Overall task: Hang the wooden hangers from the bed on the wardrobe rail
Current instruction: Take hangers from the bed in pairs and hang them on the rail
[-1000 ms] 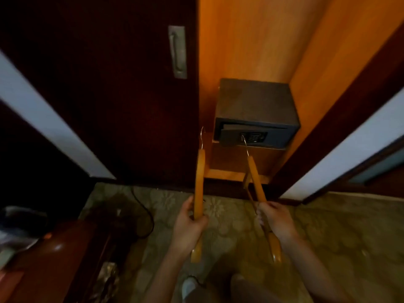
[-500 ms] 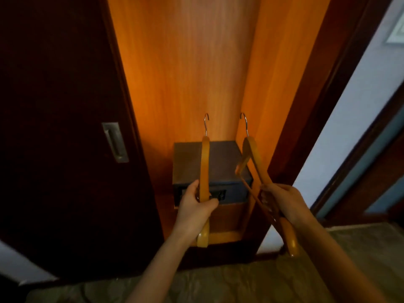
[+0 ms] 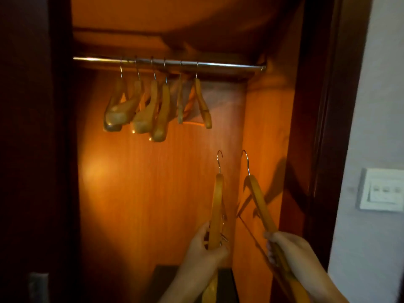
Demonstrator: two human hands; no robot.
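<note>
Our left hand (image 3: 203,252) has its fingers and thumb curled round the lower part of the left hanger (image 3: 218,200). It holds this wooden hanger upright and edge-on to us, with the metal hook pointing up.

Our right hand (image 3: 288,248), just to the right, grips the right hanger (image 3: 259,202) by one wooden arm. This hanger leans left towards its top, its hook also points up, and its thin lower bar shows beneath it. The two held hangers are near each other but not touching. They sit low on the right side of the open wardrobe (image 3: 153,193), well below the rail (image 3: 218,65).

The rail is a shiny metal bar running across the top of the wardrobe. Six hooks sit on its left and middle stretch, carrying the hung hangers (image 3: 153,106). These are wooden too, bunched close and turned at differing angles, and the picture is blurred there. The right stretch of the rail is bare.

Warm orange light falls on the wooden inside of the wardrobe. At the bottom, behind our left wrist, lies the top of a dark box (image 3: 166,278). A dark door frame (image 3: 317,106) borders the wardrobe on the right, and beyond it a pale wall (image 3: 376,84) carries a white switch plate (image 3: 381,189).
</note>
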